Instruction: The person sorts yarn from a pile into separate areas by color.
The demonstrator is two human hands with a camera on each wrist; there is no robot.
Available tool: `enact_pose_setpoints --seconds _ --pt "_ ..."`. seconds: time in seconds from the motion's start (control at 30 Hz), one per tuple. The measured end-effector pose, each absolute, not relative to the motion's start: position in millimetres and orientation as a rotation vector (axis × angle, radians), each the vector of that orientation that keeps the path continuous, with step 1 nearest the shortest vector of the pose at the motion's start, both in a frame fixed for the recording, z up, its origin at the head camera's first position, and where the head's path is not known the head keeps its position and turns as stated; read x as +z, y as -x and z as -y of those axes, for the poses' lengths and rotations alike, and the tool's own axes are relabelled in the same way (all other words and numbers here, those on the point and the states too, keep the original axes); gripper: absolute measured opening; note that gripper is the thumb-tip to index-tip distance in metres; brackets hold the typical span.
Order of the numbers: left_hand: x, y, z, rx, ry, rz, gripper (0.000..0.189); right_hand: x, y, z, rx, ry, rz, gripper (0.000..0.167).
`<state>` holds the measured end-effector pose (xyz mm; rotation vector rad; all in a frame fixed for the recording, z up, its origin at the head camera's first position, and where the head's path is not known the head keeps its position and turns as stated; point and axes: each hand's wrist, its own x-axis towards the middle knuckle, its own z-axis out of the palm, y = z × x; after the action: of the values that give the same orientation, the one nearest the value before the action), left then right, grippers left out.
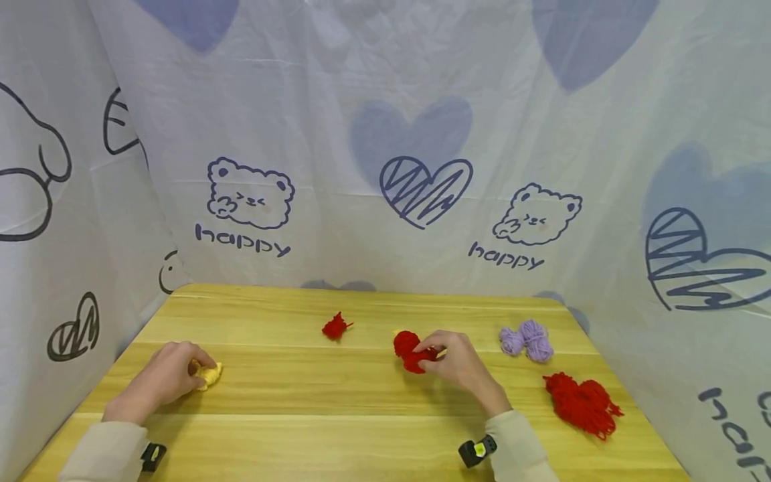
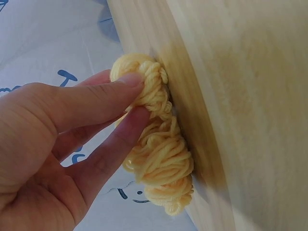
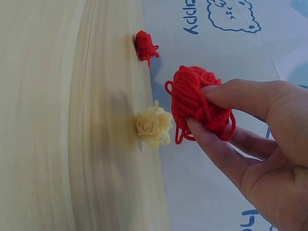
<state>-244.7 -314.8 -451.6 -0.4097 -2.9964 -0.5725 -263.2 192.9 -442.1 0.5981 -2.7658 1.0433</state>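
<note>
L fingers [image 2: 96, 102] pinching yellow yarn [image 2: 161, 156], lower left of head view. R fingers [image 3: 248, 95] pinching red yarn [image 3: 188, 92], lower ctr.

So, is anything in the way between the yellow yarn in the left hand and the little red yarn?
Nothing visible is. The left hand pinches the yellow yarn, and only bare table lies between it and the little red yarn. A second yellow ball lies past that, near the right hand.
</note>
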Motion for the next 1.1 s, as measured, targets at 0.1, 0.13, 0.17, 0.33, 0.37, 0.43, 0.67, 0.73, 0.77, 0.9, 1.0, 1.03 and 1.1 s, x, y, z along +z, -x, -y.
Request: enact_pose_setpoints --seconds 0.1,0.13,0.17,0.33,0.37,0.43,0.67,0.73,0.77,0.9,1.0,1.03,1.1 --pt "-452 245 315 -0.575 0.413 2.998 0.028 -442 263 -197 1.033 -0.588 2.765 0.016" --pt "-452 245 315 -0.575 0.416 2.996 0.028 -442 263 -199 1.027 -0.587 2.763 0.016" --pt "-452 244 315 -0.575 0.419 2.994 0.028 -442 262 -200 1.02 -0.586 2.763 0.016" --pt "-453 244 315 -0.567 0.436 2.975 0.028 -442 262 -208 0.994 -0.575 2.763 0.017" --pt "-453 244 315 -0.566 0.437 2.973 0.028 -442 261 -209 0.992 -0.57 2.765 0.017" --pt "-452 244 315 -0.565 0.44 2.973 0.028 -442 261 -212 0.985 -0.561 2.768 0.018" --pt "-453 243 314 -0.557 0.449 2.961 0.028 -442 261 -224 0.992 -0.541 2.767 0.019" --pt "-452 243 314 -0.559 0.446 2.963 0.028 -441 260 -226 0.99 -0.531 2.768 0.02" --pt "-452 243 315 -0.562 0.443 2.965 0.028 -441 260 -228 0.991 -0.525 2.771 0.02" --pt "-451 244 315 -0.571 0.432 2.975 0.028 -440 259 -232 0.995 -0.513 2.765 0.021" --pt "-451 244 315 -0.578 0.429 2.987 0.028 -439 257 -235 0.997 -0.508 2.758 0.021" --pt "-451 244 315 -0.581 0.425 2.992 0.028 -439 257 -236 0.996 -0.504 2.757 0.021" --pt "-450 244 315 -0.584 0.419 3.0 0.028 -440 257 -238 0.994 -0.501 2.757 0.021"
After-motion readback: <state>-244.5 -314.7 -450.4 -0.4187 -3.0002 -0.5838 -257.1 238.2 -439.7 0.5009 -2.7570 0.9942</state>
